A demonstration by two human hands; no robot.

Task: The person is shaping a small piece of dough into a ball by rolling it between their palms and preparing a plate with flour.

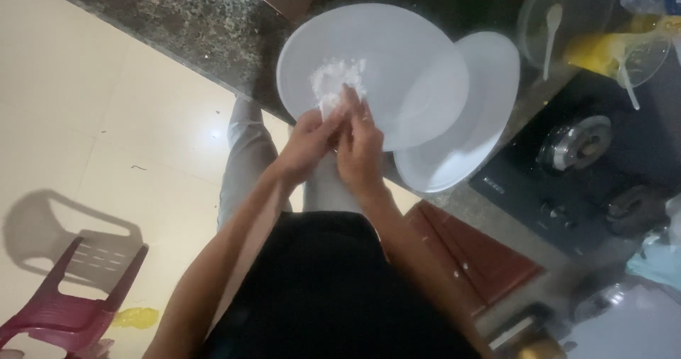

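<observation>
Head view: left hand (306,140) and right hand (360,145), fingers curled together, pinch white flour (338,75) over the white bowl (418,61); best rubbed gently, kept above the rim.

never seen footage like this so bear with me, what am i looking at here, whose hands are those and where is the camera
There is no machine here. A person wears one camera on the head, so you look down along their own arms. The left hand and right hand meet over the near edge of a large white bowl, rubbing a white floury lump. A second white bowl lies partly under the first. Both rest on a dark stone counter. A gas stove sits to the right, and a red plastic chair stands on the tiled floor.
</observation>
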